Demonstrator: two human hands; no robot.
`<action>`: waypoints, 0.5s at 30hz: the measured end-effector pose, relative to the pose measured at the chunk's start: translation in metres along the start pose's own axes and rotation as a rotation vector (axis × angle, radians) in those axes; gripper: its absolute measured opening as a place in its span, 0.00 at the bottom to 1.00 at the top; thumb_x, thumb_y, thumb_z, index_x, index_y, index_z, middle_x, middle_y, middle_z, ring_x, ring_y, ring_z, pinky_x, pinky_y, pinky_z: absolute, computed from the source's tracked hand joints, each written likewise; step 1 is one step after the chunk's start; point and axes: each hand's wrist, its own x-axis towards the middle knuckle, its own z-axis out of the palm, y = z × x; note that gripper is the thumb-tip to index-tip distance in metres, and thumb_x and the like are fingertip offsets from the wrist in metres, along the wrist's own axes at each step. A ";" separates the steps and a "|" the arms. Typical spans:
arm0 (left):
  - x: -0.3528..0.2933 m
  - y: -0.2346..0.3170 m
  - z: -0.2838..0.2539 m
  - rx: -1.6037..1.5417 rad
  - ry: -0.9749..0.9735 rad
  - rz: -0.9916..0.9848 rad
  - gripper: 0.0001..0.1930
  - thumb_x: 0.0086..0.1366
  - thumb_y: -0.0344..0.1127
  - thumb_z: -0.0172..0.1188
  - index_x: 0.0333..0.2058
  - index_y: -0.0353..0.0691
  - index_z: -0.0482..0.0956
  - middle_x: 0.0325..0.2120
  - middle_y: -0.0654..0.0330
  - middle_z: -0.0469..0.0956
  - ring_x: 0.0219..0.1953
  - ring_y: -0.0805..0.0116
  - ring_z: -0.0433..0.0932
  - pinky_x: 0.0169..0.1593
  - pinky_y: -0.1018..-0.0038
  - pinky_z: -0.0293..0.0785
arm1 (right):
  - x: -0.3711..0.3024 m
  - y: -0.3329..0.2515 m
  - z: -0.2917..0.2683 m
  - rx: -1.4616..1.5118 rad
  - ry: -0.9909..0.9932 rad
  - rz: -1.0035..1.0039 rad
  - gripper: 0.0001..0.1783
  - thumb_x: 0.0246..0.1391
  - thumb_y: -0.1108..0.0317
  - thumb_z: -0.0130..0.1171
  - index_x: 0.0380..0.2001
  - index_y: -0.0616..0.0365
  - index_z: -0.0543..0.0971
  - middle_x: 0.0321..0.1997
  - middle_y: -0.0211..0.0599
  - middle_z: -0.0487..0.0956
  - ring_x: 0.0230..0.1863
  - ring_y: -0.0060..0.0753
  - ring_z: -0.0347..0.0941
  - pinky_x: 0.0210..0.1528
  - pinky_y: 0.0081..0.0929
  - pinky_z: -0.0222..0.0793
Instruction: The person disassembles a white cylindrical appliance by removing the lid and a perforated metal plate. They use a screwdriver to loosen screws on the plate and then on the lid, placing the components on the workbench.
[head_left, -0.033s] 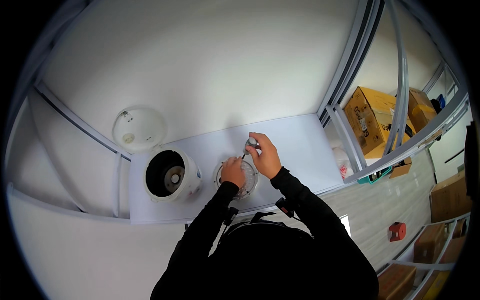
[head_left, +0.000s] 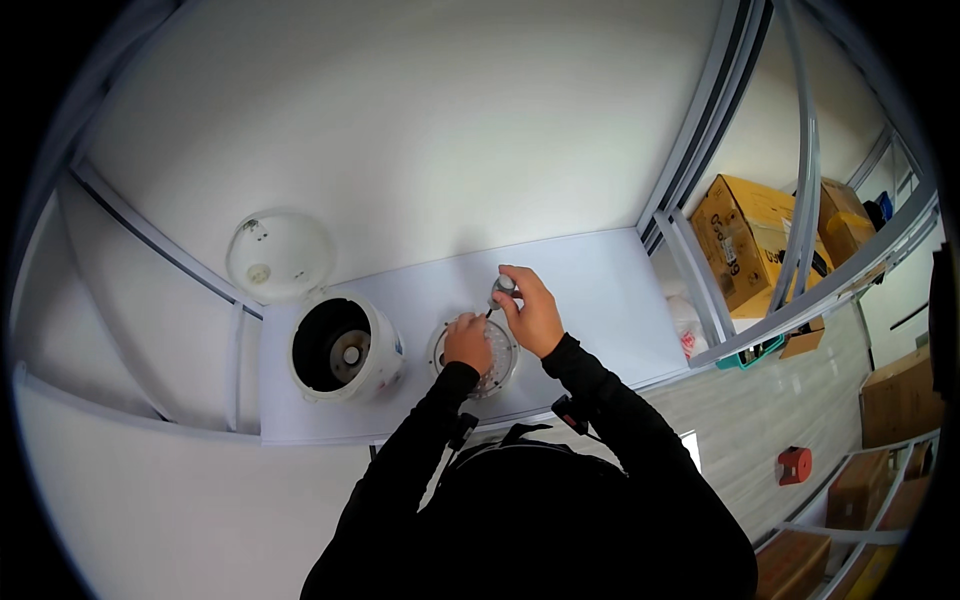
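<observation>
My right hand (head_left: pixel 533 312) grips a screwdriver (head_left: pixel 503 288) by its grey handle, its dark shaft slanting down and to the left. Beneath it lies a round, pale disc (head_left: pixel 504 365) with a ringed rim and a see-through middle, flat on the white table. My left hand (head_left: pixel 468 343) rests over the disc's left part, fingers bent together close to the screwdriver's tip; what they pinch is hidden. To the left stands a white rice cooker (head_left: pixel 381 355), its dark inside showing a round heating plate (head_left: pixel 350 354). Its hinged lid (head_left: pixel 282 255) is raised against the wall.
The white table (head_left: pixel 600 290) runs along a pale wall, with metal frame posts at both ends. Right of it are cardboard boxes (head_left: pixel 735 245), a teal crate (head_left: pixel 752 352) and a plastic bag (head_left: pixel 684 322). On the floor stands a red stool (head_left: pixel 795 465).
</observation>
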 end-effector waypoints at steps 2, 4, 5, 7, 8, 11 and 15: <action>0.001 0.003 -0.002 0.004 -0.030 -0.017 0.27 0.59 0.33 0.66 0.59 0.42 0.77 0.56 0.53 0.73 0.60 0.45 0.70 0.61 0.54 0.70 | 0.001 0.003 -0.001 -0.040 -0.008 -0.022 0.22 0.61 0.76 0.65 0.57 0.62 0.76 0.53 0.47 0.79 0.47 0.44 0.82 0.49 0.34 0.83; 0.001 0.006 -0.003 -0.001 -0.050 -0.041 0.27 0.59 0.33 0.66 0.59 0.43 0.78 0.57 0.53 0.72 0.60 0.45 0.69 0.61 0.54 0.70 | 0.001 0.003 -0.001 -0.037 0.003 -0.042 0.21 0.61 0.76 0.66 0.57 0.62 0.76 0.53 0.47 0.79 0.47 0.44 0.82 0.48 0.34 0.83; 0.001 0.006 -0.003 -0.008 -0.055 -0.057 0.27 0.59 0.34 0.66 0.59 0.43 0.78 0.58 0.53 0.71 0.60 0.45 0.69 0.62 0.54 0.70 | 0.001 0.002 0.000 -0.035 0.010 -0.052 0.21 0.61 0.76 0.66 0.57 0.62 0.76 0.53 0.48 0.79 0.47 0.44 0.82 0.48 0.34 0.83; 0.001 0.008 -0.005 -0.012 -0.074 -0.082 0.27 0.60 0.35 0.66 0.60 0.44 0.78 0.59 0.54 0.70 0.60 0.45 0.68 0.62 0.53 0.71 | 0.001 0.003 0.002 -0.006 0.021 -0.039 0.22 0.59 0.76 0.66 0.56 0.62 0.76 0.53 0.50 0.79 0.46 0.50 0.81 0.47 0.35 0.82; 0.000 0.010 -0.007 -0.008 -0.088 -0.093 0.27 0.60 0.35 0.66 0.60 0.45 0.78 0.59 0.54 0.70 0.60 0.45 0.68 0.62 0.53 0.71 | 0.001 0.004 0.002 0.008 0.027 -0.033 0.22 0.59 0.76 0.66 0.56 0.62 0.76 0.53 0.51 0.79 0.45 0.52 0.81 0.47 0.35 0.81; 0.001 0.013 -0.011 -0.008 -0.108 -0.112 0.28 0.61 0.35 0.66 0.61 0.46 0.77 0.60 0.55 0.70 0.61 0.45 0.68 0.62 0.53 0.72 | 0.000 0.005 0.003 -0.006 0.016 -0.020 0.21 0.59 0.76 0.66 0.56 0.62 0.76 0.52 0.51 0.79 0.45 0.51 0.81 0.46 0.35 0.81; -0.001 0.010 -0.010 -0.003 -0.099 -0.114 0.27 0.61 0.36 0.66 0.61 0.48 0.77 0.60 0.57 0.70 0.61 0.46 0.68 0.61 0.53 0.73 | 0.001 0.005 0.003 -0.018 0.012 -0.034 0.21 0.59 0.76 0.66 0.56 0.61 0.76 0.52 0.50 0.79 0.44 0.50 0.81 0.46 0.34 0.81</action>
